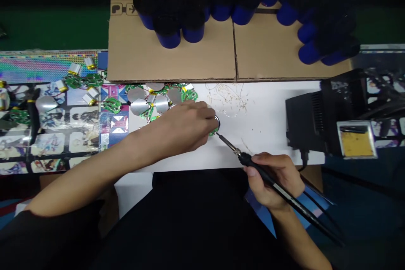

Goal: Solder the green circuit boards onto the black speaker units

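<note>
Head view: the person's left hand (186, 126) is pinching a small round green circuit board (214, 132) between its fingertips and thumb, seemingly tilting the board's edge toward the other hand, though the fingers hide most of it and the exact hold is hard to make out. The right hand (275, 179) is wrapped around the black grip of a soldering iron (253, 164) in a pen-like hold, with its fingers pressed together, and is angling the metal tip in at the board's edge, where it appears to be touching. The board is sitting at the front of a white sheet (262, 126), apparently kept apart from a cluster of similar green boards with silver discs (161, 103), perhaps to give the iron room. Fine wire clippings (226, 98) are lying on the sheet. Gold-tabbed pouch cells (75, 68) and more boards are lying on a printed mat (63, 143) on the left, within easy reach of the left hand, while a black soldering station (325, 114) and a yellow tip-cleaning sponge (356, 144) are standing on the right, on the iron's side. Blue cylinders (167, 31) are standing on a cardboard sheet (171, 59) beyond.
</note>
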